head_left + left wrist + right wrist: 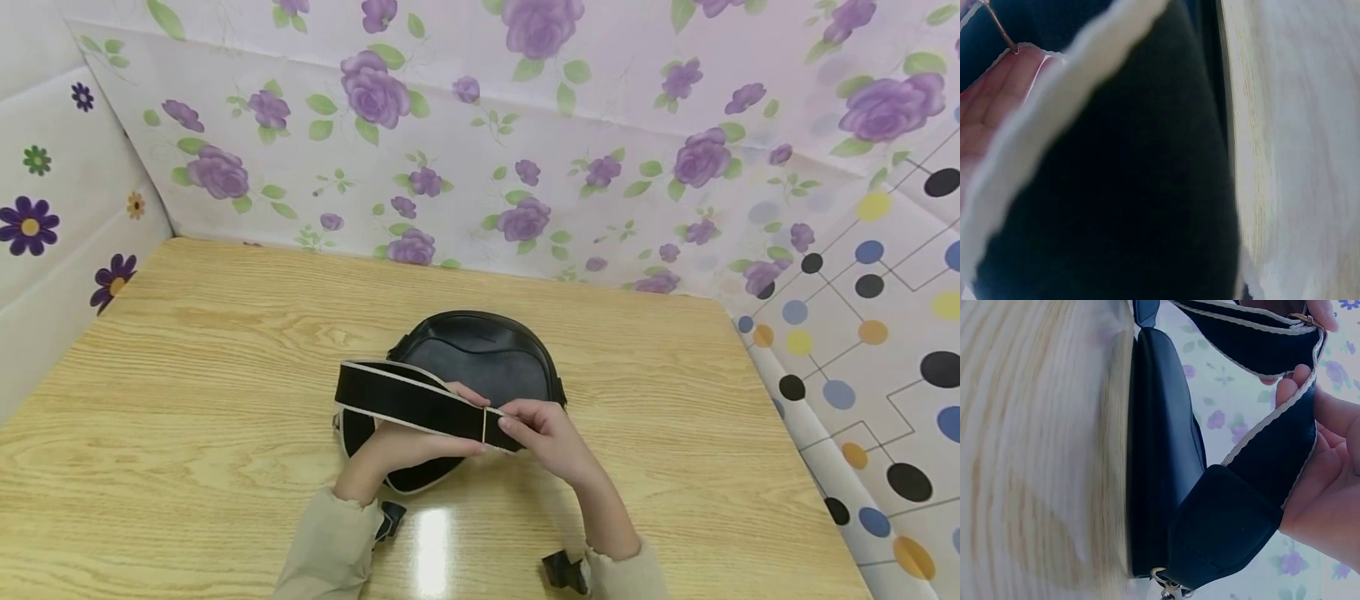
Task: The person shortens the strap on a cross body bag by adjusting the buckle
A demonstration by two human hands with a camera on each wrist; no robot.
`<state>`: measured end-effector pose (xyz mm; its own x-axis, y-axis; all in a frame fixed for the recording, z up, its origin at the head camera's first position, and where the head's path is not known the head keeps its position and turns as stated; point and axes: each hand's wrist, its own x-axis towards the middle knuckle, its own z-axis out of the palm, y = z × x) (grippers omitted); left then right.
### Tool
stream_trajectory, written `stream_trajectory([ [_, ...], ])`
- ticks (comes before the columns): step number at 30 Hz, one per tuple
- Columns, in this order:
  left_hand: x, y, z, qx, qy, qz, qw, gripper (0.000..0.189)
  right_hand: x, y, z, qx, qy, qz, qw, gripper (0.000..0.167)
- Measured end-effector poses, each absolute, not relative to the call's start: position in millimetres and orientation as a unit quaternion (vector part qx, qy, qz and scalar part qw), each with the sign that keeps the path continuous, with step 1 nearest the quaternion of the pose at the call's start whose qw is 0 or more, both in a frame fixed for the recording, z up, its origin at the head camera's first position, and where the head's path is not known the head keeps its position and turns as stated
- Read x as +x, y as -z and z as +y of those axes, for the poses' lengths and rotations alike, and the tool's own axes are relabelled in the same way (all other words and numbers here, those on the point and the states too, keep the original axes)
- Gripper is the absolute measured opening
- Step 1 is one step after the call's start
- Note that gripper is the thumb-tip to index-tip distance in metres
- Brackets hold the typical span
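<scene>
A black, rounded handbag [487, 358] lies on the table, both hands over its near side. Its wide black strap [412, 404], edged in white, loops up to the left. My left hand [405, 446] holds the strap at a thin gold metal slider [484, 425], thumb at the near edge and fingers at the far edge. Just right of the slider, my right hand [551, 437] pinches the strap between thumb and fingers. In the right wrist view, a leather strap end [1222, 525] meets a metal clasp [1172, 589] at the bag. Strap webbing [1135, 175] hides most of the left wrist view.
The wood-grain table [187, 392] extends around the bag. Behind it hangs a purple-flowered cloth [525, 167], with a dotted covering [870, 375] on the right and a flowered one [60, 250] on the left. Black buckled bands [564, 572] sit by both sleeves.
</scene>
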<state>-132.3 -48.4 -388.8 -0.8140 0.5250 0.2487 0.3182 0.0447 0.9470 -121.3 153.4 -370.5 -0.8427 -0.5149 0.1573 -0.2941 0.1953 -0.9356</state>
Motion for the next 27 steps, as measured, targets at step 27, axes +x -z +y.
stream_trajectory([
  [27, -132.5, 390.9, -52.6, 0.308, -0.592, 0.743, 0.053, 0.041, -128.4, 389.6, 163.7, -0.244, 0.540, 0.796, 0.122, 0.011],
])
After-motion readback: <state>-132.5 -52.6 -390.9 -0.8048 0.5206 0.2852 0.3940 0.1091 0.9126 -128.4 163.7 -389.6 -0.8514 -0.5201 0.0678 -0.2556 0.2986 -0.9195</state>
